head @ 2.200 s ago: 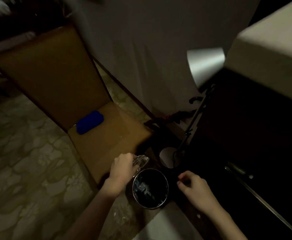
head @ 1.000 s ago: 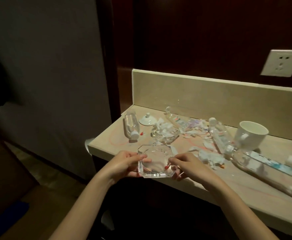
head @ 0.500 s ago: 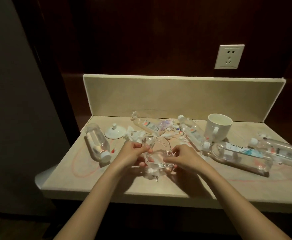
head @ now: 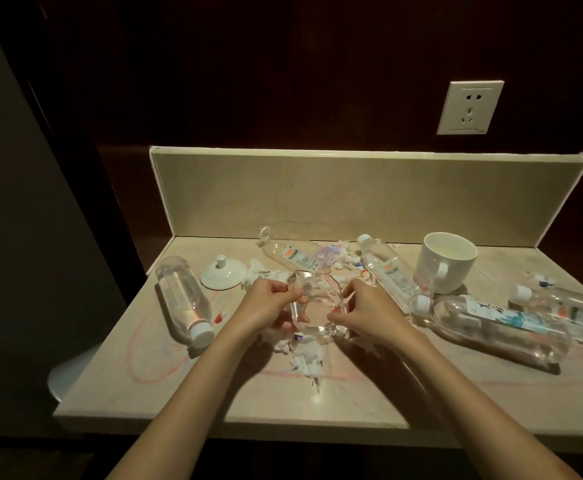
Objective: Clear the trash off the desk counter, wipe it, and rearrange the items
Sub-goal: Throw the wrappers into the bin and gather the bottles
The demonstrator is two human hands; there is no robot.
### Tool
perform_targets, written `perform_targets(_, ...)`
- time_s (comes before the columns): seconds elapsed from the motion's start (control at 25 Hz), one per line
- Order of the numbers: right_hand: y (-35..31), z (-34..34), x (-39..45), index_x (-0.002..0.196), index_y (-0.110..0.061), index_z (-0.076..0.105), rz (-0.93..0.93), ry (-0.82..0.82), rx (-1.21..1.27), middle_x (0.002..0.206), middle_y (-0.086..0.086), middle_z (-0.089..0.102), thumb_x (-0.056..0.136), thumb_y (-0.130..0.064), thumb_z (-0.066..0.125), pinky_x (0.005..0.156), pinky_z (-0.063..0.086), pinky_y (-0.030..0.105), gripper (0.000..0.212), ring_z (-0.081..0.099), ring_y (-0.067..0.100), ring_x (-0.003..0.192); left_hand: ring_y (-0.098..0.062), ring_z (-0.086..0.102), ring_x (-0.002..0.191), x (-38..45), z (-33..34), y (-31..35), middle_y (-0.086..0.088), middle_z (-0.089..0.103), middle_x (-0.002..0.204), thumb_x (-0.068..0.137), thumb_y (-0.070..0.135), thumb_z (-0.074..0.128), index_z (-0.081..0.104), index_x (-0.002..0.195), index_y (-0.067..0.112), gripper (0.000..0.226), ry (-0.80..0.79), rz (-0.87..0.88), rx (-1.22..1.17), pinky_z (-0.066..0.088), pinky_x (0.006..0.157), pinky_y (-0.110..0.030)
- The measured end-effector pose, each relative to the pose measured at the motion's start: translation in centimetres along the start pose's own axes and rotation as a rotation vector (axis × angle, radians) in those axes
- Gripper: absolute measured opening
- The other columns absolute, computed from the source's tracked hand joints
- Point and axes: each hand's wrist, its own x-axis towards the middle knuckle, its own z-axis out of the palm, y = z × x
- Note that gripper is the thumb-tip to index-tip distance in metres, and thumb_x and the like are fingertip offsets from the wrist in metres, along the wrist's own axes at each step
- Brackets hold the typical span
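Observation:
A clear glass ashtray is held over the middle of the beige counter. My left hand grips its left rim and my right hand grips its right rim. Torn white paper scraps lie under and in front of it. Several clear plastic bottles lie on their sides: one at the left, one behind the ashtray, one beside the mug, and bigger ones at the right. A white mug stands upright at the back right.
A white cup lid lies at the back left. More paper scraps sit behind the ashtray. Pink marks stain the counter. A wall socket is above the backsplash. A lamp shade pokes out below the counter's left edge.
I turned from the bin by the chair to the counter with the ashtray. Both hands now hold it slightly farther back, over the paper scraps.

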Motion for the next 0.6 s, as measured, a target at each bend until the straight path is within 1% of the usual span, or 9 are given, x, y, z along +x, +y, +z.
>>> perform_targets(0.04,0.1,0.0,0.4,0.102,-0.018,0.048,-0.02,0.014,-0.003,0.086,0.003,0.063,0.077,-0.031,0.072,0.07,0.05,0.035,0.037,0.061,0.02,0.08,-0.022,0.066,0.054,0.2,0.0,0.2,-0.02,0.073,0.081,0.09,0.026,0.064,0.068,0.097,-0.001,0.028,0.006,0.0,0.009,0.047,0.043,-0.021)
perform_targets(0.12,0.1,-0.3,1.3,0.101,-0.018,0.049,-0.108,0.074,-0.054,0.092,0.001,0.059,0.078,-0.027,0.069,0.073,0.051,0.037,0.032,0.058,0.02,0.083,-0.018,0.064,0.049,0.8,0.0,0.5,-0.021,0.073,0.082,0.092,0.024,0.062,0.068,0.097,-0.001,0.025,0.012,-0.001,0.016,0.046,0.042,-0.02)
perform_targets(0.2,-0.1,-0.7,2.1,0.1,-0.02,0.058,-0.196,0.117,-0.172,0.102,-0.001,0.053,0.08,-0.026,0.067,0.077,0.049,0.034,0.023,0.055,0.019,0.091,-0.014,0.063,0.047,1.3,-0.1,0.6,-0.02,0.073,0.083,0.094,0.021,0.06,0.067,0.098,-0.001,0.024,0.02,0.003,0.011,0.046,0.043,-0.019)
perform_targets(0.28,-0.5,-0.9,2.8,0.096,-0.02,0.067,-0.233,0.122,-0.247,0.105,-0.001,0.05,0.081,-0.026,0.068,0.08,0.049,0.033,0.017,0.054,0.018,0.094,-0.013,0.06,0.045,1.7,-0.2,0.7,-0.016,0.074,0.082,0.094,0.021,0.06,0.068,0.098,-0.001,0.024,0.036,0.005,0.015,0.047,0.045,-0.019)
perform_targets(0.36,-0.4,-1.0,3.5,0.09,-0.02,0.07,-0.257,0.118,-0.194,0.104,-0.003,0.051,0.082,-0.027,0.068,0.081,0.047,0.03,0.011,0.054,0.015,0.092,-0.013,0.056,0.044,2.0,-0.4,0.8,-0.012,0.074,0.079,0.094,0.024,0.06,0.07,0.098,0.001,0.025,0.053,0.009,0.023,0.048,0.048,-0.021)
perform_targets(0.48,0.6,-1.7,4.4,0.082,-0.021,0.068,-0.216,0.183,0.04,0.1,-0.004,0.059,0.083,-0.03,0.066,0.082,0.049,0.034,0.01,0.057,0.014,0.09,-0.013,0.054,0.043,2.4,-1.0,0.8,-0.008,0.075,0.08,0.094,0.024,0.06,0.07,0.097,0.001,0.025,0.091,0.007,-0.001,0.049,0.05,-0.022)
perform_targets(0.52,1.1,-1.9,4.5,0.082,-0.02,0.068,-0.189,0.203,0.07,0.099,-0.005,0.062,0.083,-0.03,0.066,0.08,0.051,0.034,0.01,0.059,0.014,0.088,-0.012,0.053,0.044,2.5,-1.2,0.7,-0.01,0.075,0.082,0.094,0.024,0.06,0.07,0.098,0.001,0.025,0.1,0.004,-0.008,0.049,0.05,-0.021)
perform_targets(0.6,2.1,-1.9,4.6,0.083,-0.018,0.069,-0.137,0.16,0.036,0.092,-0.005,0.068,0.083,-0.027,0.066,0.069,0.051,0.027,0.009,0.062,0.01,0.078,-0.013,0.053,0.044,2.4,-1.6,0.7,-0.016,0.074,0.084,0.094,0.024,0.059,0.069,0.099,0.002,0.025,0.098,0.001,-0.013,0.048,0.049,-0.02)
